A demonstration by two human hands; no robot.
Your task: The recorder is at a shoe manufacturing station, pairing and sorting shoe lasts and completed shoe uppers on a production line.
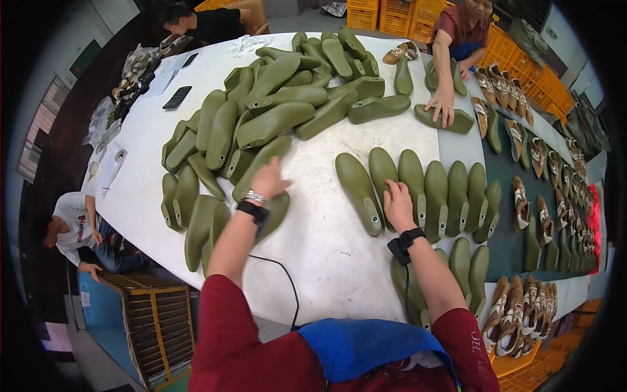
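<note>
Green shoe lasts lie in a loose pile on the left of the white table [313, 274]. My left hand [266, 180] is over a shoe last [269, 151] at the pile's near edge, its thumb held apart; the contact beneath the palm is hidden. On the right, several lasts stand side by side in a row. My right hand [398, 206] has its fingers bent on the second last from the left [381, 164], covering its lower part. Just left of it lies the row's end last [356, 191].
Another person's hand [443, 106] rests on a last across the table. Brown-and-white shoes [520, 202] and lasts line a dark green surface on the right. More lasts [460, 261] lie near my right forearm. A black cable [295, 287] crosses the table; a slatted rack [157, 326] stands left.
</note>
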